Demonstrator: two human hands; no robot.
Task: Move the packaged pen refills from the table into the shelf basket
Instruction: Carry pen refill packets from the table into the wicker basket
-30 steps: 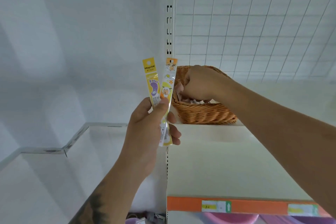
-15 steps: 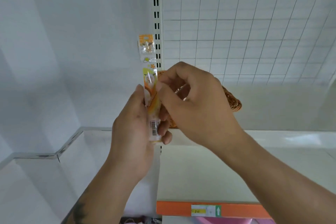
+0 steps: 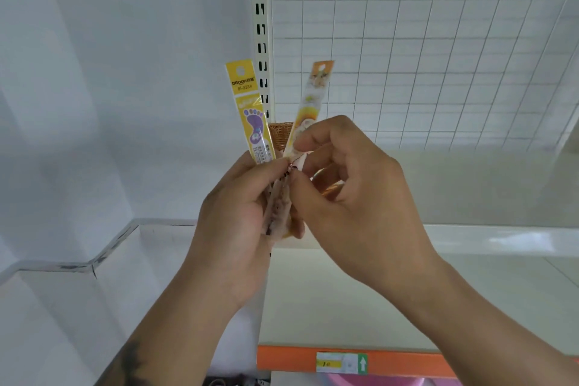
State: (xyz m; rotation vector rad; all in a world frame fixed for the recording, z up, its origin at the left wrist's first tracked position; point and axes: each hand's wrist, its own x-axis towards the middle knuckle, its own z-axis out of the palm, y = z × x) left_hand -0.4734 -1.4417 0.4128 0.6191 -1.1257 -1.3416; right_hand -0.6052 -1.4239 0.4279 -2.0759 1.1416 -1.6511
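My left hand (image 3: pixel 238 229) grips the lower ends of two narrow refill packs held upright. One is a yellow pack with a purple footprint (image 3: pixel 249 110). The other is an orange pack with a cat picture (image 3: pixel 308 103), tilted to the right. My right hand (image 3: pixel 351 194) pinches the orange pack at its middle, fingers curled round it. Only a small piece of the woven basket (image 3: pixel 280 135) shows between the two packs, on the white shelf (image 3: pixel 407 291) behind my hands.
A slotted upright post (image 3: pixel 261 25) and a white wire grid back panel (image 3: pixel 423 41) stand behind. The shelf's front edge carries an orange price strip (image 3: pixel 344 362). A white wall with a ledge (image 3: pixel 78 263) lies to the left.
The two packs, stacked together half a second ago, now fan apart: the orange one leans right in my right hand's pinch and the yellow footprint pack shows on the left.
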